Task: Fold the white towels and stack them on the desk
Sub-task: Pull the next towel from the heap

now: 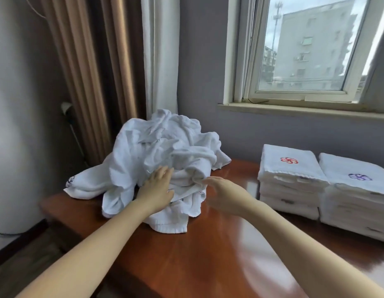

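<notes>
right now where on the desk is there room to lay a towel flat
The widest bare patch of desk is the near middle, between the unfolded pile and the folded stacks. A narrower strip runs back between the pile and the red-logo stack. Crowded: left rear under the pile; the right side holds that stack and the purple-logo stack.

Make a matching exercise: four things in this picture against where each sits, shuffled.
1 crumpled heap of white towels
2 folded white towel stack with red emblem
3 folded white towel stack with purple emblem
4 brown curtain

a rightmost on the glossy wooden desk
b hanging behind the desk
c left end of the desk
d between heap and purple stack

Pairs: 1-c, 2-d, 3-a, 4-b
</notes>
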### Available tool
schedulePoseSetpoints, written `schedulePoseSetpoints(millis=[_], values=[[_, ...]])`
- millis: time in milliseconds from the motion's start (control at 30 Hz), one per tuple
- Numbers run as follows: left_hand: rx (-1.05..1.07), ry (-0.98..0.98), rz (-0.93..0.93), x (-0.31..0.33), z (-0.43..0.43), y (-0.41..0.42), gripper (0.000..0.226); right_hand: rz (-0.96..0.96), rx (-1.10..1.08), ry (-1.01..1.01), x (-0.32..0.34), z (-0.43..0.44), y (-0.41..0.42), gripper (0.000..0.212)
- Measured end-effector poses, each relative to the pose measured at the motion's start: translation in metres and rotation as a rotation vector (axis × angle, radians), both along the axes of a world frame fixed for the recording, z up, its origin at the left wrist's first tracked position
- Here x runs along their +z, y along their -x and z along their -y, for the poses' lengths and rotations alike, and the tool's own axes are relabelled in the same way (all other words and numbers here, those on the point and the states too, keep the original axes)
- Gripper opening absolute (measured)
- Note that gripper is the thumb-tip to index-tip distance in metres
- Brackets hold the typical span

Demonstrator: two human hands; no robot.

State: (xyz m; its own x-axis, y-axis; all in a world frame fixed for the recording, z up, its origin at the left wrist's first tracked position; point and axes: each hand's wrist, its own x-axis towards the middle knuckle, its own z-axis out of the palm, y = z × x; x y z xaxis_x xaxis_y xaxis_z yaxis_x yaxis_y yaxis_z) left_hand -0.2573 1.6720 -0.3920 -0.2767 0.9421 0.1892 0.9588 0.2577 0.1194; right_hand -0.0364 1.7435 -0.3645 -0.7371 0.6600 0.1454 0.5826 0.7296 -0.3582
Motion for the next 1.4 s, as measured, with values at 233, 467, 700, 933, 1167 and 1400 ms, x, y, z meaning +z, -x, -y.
schedulePoseSetpoints(millis=[233, 467, 700, 933, 1167, 1400], values=[[0.097, -0.162, 0.004, -0.011, -0.019, 0.031, 0.028, -0.086, 0.03, 0.0, -0.009, -0.012, 0.036, 0.059], [-0.156, -0.338, 0.237, -0.003, -0.013, 0.013, 0.007, -0.174, 0.041, -0.022, -0.013, -0.017, 0.042, 0.076], [-0.424, -0.443, 0.424, 0.006, 0.011, -0.038, 0.025, -0.276, -0.034, 0.163, -0.013, -0.019, 0.023, 0.008], [-0.439, -0.505, 0.533, 0.009, 0.004, -0.068, 0.028, -0.575, -0.106, 0.374, -0.008, -0.008, -0.034, 0.012], [-0.51, -0.372, 0.356, 0.018, -0.001, -0.116, 0.039, -0.493, -0.255, 0.339, 0.001, 0.003, -0.095, 0.017], [-0.549, 0.014, 0.179, 0.015, -0.012, -0.179, 0.039, -0.464, -0.41, 0.279, -0.001, 0.019, -0.173, 0.017]])
